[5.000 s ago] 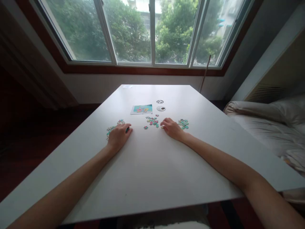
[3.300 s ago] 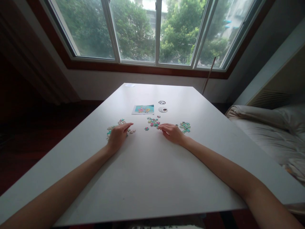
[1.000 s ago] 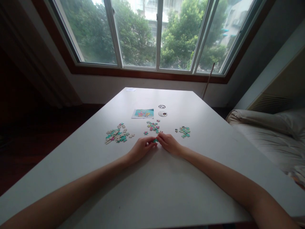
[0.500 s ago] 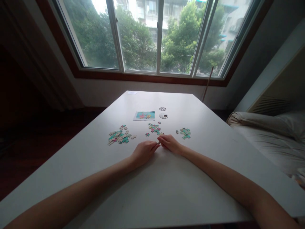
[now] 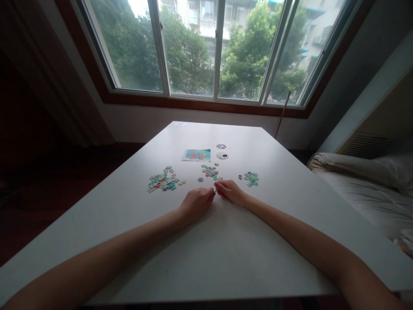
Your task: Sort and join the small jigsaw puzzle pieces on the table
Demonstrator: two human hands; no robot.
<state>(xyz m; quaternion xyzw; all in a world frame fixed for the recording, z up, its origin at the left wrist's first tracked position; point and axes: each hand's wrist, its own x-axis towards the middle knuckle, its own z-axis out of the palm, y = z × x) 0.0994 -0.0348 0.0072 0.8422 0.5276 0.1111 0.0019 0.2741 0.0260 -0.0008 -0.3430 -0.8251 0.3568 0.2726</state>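
Note:
My left hand [image 5: 197, 202] and my right hand [image 5: 229, 191] meet over the table, fingertips nearly touching. Both are closed in a pinch on a small puzzle piece [image 5: 214, 191], of which only a thin sliver shows between the fingers. Just beyond my fingers lies a middle cluster of flower-shaped puzzle pieces [image 5: 211, 172] in green, pink and yellow. To the left is a larger heap of puzzle pieces [image 5: 163, 181], many with the pale back up. A smaller pile of mostly green pieces [image 5: 251, 178] lies to the right of my right hand.
Behind the middle cluster lie a colourful picture sheet [image 5: 196, 155] and two round black-and-white items [image 5: 222, 156]. All of it rests on a white table [image 5: 206, 258]. A window stands beyond the far edge, and a pale padded seat [image 5: 358, 189] is at the right.
The view has shifted slightly, so the table items sit a little higher. My hands stay together at nearly the same spot, with the fingers slightly changed around the piece.

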